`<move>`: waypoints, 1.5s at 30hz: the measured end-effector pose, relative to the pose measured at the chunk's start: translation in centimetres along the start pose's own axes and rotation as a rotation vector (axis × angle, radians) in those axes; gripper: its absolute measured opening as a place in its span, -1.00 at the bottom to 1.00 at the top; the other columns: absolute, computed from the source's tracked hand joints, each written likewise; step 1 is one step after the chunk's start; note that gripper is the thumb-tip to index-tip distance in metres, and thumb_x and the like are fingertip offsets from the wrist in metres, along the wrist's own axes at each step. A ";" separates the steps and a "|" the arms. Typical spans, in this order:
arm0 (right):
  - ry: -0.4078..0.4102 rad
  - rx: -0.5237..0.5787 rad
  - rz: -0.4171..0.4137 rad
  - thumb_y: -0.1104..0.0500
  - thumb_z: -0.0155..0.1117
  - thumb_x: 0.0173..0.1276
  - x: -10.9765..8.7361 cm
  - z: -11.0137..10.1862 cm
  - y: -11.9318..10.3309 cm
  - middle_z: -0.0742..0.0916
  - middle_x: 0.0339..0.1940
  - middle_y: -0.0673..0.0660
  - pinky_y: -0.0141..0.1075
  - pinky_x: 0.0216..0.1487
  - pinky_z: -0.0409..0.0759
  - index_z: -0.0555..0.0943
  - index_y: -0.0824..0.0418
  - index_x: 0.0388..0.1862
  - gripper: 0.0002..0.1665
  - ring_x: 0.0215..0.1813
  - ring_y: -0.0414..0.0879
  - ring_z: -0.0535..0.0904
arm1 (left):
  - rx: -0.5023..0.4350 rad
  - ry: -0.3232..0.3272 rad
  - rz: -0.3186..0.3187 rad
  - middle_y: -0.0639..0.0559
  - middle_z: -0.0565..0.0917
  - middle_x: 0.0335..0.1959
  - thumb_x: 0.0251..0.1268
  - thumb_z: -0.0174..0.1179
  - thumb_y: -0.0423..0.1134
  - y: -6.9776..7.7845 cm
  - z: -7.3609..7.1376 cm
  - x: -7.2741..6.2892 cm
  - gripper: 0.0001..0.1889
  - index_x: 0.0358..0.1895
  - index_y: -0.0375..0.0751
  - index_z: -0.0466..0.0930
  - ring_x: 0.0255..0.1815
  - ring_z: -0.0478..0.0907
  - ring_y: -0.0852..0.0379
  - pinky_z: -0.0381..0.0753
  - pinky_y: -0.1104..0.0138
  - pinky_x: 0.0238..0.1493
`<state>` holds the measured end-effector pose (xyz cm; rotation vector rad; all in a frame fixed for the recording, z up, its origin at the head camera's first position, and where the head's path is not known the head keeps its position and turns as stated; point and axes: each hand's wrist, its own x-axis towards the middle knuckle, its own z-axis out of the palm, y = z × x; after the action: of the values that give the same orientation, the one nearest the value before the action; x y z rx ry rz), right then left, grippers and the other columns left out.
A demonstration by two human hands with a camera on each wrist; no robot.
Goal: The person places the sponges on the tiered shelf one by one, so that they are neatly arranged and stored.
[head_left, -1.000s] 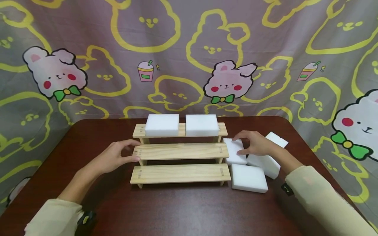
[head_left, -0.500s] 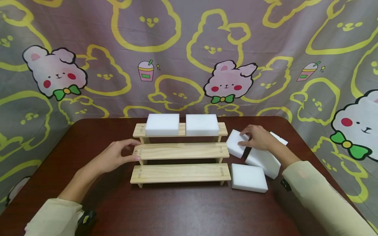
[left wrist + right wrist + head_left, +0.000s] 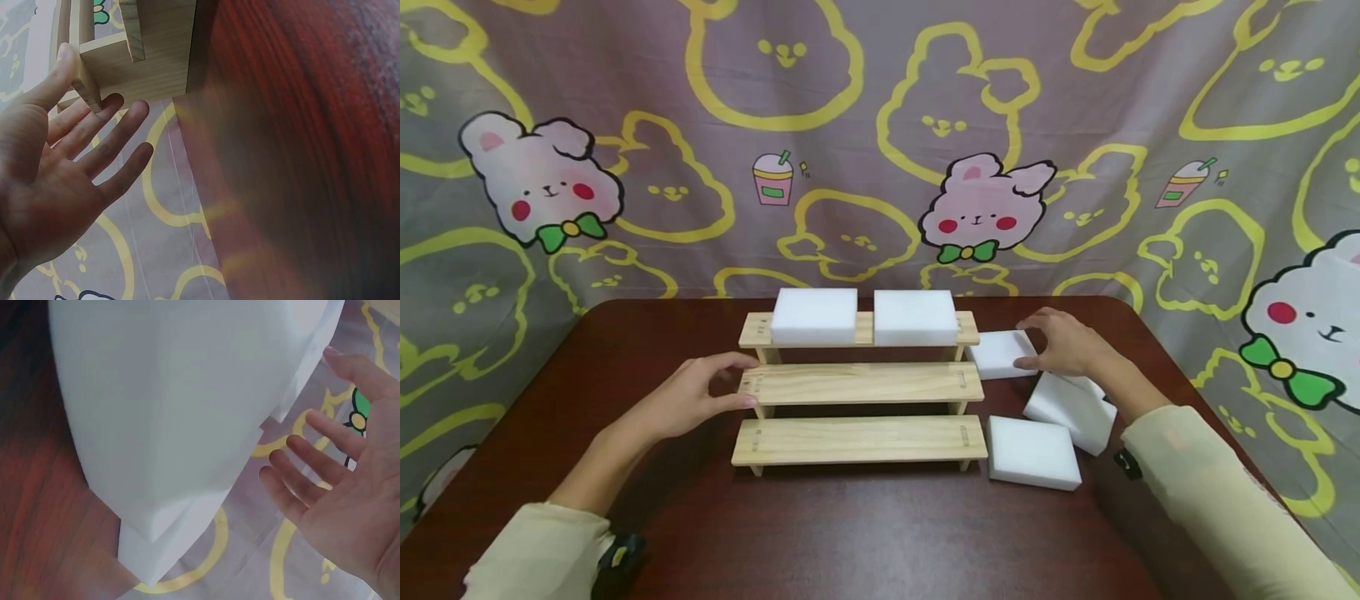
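Observation:
A three-tier wooden display stand (image 3: 857, 385) occupies the middle of the table. My left hand (image 3: 700, 396) holds the left end of its middle shelf; in the left wrist view, the thumb (image 3: 62, 65) lies against the board and the other fingers extend past its end. Two white foam blocks (image 3: 814, 317) sit side by side on the top shelf. Right of the stand, my right hand (image 3: 1067, 343) pinches the right end of another white foam block (image 3: 996, 354). The right wrist view shows this hand (image 3: 344, 481) partly behind large white foam in the foreground.
Further white foam pieces (image 3: 1071, 410) overlap at the right, below my right hand. One more foam block (image 3: 1033, 452) lies flat beside the stand's lowest shelf. A patterned curtain (image 3: 850, 150) hangs behind the dark reddish-brown table (image 3: 865, 533).
My right hand has moved slightly away and to the right, turning the foam block and shifting it farther back beside the stand. My left hand has stayed at the middle shelf.

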<state>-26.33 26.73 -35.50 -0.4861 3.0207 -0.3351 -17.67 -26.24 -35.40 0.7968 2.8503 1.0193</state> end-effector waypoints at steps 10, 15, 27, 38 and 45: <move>-0.063 0.012 -0.119 0.31 0.56 0.08 0.3 0.6 0.5 0.51 0.37 0.51 0.31 0.28 0.43 0.47 0.39 0.43 -0.11 0.37 0.44 0.42 | 0.014 0.007 0.005 -0.10 0.77 -0.06 0.32 0.46 -0.21 0.4 -0.1 0.2 -0.53 0.20 -0.37 0.61 -0.04 0.71 -0.06 0.64 -0.03 -0.04; -0.043 0.006 -0.137 0.36 0.58 0.04 0.3 0.5 0.6 0.57 0.28 0.50 0.25 0.19 0.51 0.53 0.41 0.34 -0.18 0.27 0.38 0.51 | 0.022 0.011 0.008 -0.13 0.77 -0.05 0.32 0.45 -0.21 0.4 0.1 0.2 -0.53 0.21 -0.38 0.60 -0.03 0.71 -0.07 0.63 -0.06 -0.02; -0.031 0.044 -0.067 0.24 0.61 0.15 0.3 -0.1 0.2 0.57 0.20 0.47 0.18 0.05 0.57 0.57 0.36 0.31 -0.26 0.03 0.23 0.55 | 0.038 0.021 0.021 -0.14 0.76 -0.01 0.32 0.45 -0.22 0.3 0.1 0.1 -0.52 0.22 -0.38 0.61 -0.02 0.71 -0.08 0.61 -0.11 0.01; 0.025 0.070 -0.091 0.22 0.55 0.19 0.0 -1.3 0.3 0.55 0.19 0.50 0.08 -0.06 0.55 0.55 0.43 0.30 -0.29 -0.04 0.24 0.54 | 0.043 0.019 0.048 -0.08 0.76 -0.07 0.32 0.45 -0.24 0.1 0.0 0.1 -0.56 0.18 -0.36 0.63 -0.05 0.69 -0.05 0.62 -0.08 -0.01; 0.066 0.089 -0.120 0.21 0.54 0.18 -0.2 -1.9 0.1 0.55 0.24 0.51 0.26 0.17 0.50 0.56 0.44 0.29 -0.29 0.17 0.35 0.52 | 0.046 0.020 0.036 -0.07 0.76 -0.04 0.32 0.45 -0.23 0.1 0.0 0.0 -0.56 0.18 -0.35 0.63 -0.02 0.69 -0.05 0.60 -0.10 0.01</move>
<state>-26.40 27.26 -33.69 -0.6638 3.0296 -0.5001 -17.57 -26.16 -35.38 0.8492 2.8967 0.9747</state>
